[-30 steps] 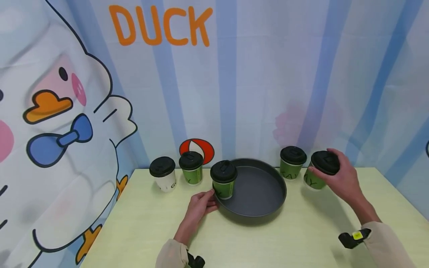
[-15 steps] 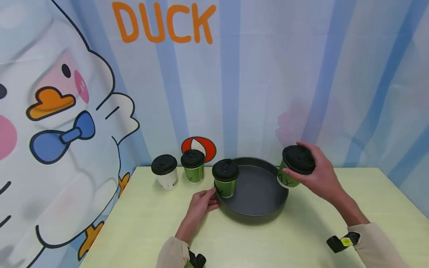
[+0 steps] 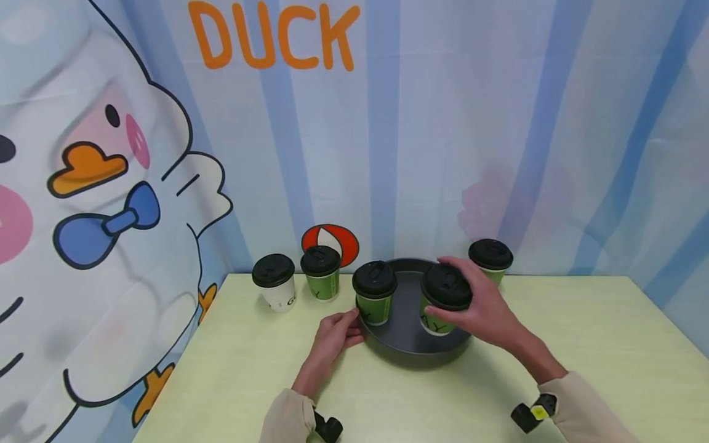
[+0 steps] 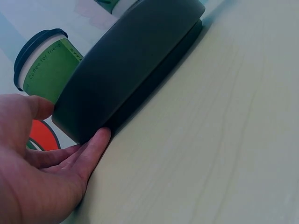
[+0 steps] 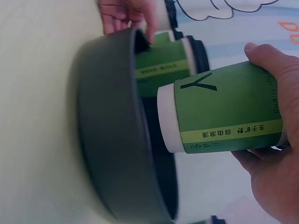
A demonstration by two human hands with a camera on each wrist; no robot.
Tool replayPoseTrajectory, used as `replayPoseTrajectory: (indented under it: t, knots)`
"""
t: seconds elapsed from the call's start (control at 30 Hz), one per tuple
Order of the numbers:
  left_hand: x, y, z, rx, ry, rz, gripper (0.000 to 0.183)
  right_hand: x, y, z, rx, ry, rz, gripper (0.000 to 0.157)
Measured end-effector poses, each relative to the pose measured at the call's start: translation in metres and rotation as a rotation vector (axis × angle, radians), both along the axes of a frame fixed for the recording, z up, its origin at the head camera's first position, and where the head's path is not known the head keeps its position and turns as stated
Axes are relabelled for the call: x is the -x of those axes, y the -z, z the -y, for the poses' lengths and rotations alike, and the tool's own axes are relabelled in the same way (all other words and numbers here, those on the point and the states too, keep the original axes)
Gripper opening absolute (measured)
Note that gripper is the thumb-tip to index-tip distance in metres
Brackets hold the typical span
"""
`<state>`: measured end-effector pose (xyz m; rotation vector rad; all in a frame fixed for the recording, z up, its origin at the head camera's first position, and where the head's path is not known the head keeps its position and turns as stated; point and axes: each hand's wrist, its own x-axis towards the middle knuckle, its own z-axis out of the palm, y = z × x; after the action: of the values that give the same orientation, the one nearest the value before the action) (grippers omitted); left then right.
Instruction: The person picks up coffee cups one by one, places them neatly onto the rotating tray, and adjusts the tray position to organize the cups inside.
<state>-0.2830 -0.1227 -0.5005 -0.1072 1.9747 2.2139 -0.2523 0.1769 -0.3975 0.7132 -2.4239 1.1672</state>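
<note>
A dark grey round pan (image 3: 410, 347) sits on the table, with one green paper cup (image 3: 374, 311) with a black lid standing inside at its left. At the pan's left edge my left hand (image 3: 331, 338) pinches the wall, thumb at the rim and fingers low by the base, as the left wrist view shows. My right hand (image 3: 484, 304) grips another green lidded cup (image 3: 434, 317) near its top. In the right wrist view that cup (image 5: 224, 109) is over the pan (image 5: 114, 126), its white base seemingly above the pan floor. The palm hides part of its lid.
A white cup (image 3: 277, 292) and a green cup (image 3: 322, 284), both black-lidded, stand at the back left of the table (image 3: 249, 363). Behind the right hand is another green cup (image 3: 492, 261), partly hidden. A printed duck curtain (image 3: 432, 123) hangs along the table's back edge.
My right hand has carried its cup leftward from the table's right side to over the pan. The left hand keeps its hold on the pan; the other cups stay put.
</note>
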Motion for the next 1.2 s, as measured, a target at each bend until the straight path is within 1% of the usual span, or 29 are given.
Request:
replayPoseTrajectory:
  t: [0.13,0.33,0.5,0.67,0.93,1.2]
  knots:
    - [-0.001,0.001,0.000,0.004,-0.001,0.005,0.048,0.001,0.015,0.014,0.023,-0.016,0.037,0.084]
    - [-0.001,0.001,-0.001,-0.010,-0.001,0.017,0.049,0.004,0.035,0.036,0.000,-0.052,-0.003,0.086]
    - [0.000,0.001,-0.001,-0.018,0.001,0.014,0.047,0.005,0.045,0.048,-0.002,-0.072,-0.015,0.087]
    - [0.000,0.001,0.000,-0.013,0.011,0.000,0.047,0.006,0.049,0.055,0.005,-0.074,-0.009,0.088]
    - [0.001,0.002,0.002,-0.010,0.016,-0.003,0.047,0.005,0.050,0.062,0.001,-0.075,0.004,0.088]
    - [-0.001,-0.001,0.002,-0.022,0.011,-0.008,0.046,0.007,0.051,0.063,-0.005,-0.091,0.026,0.090]
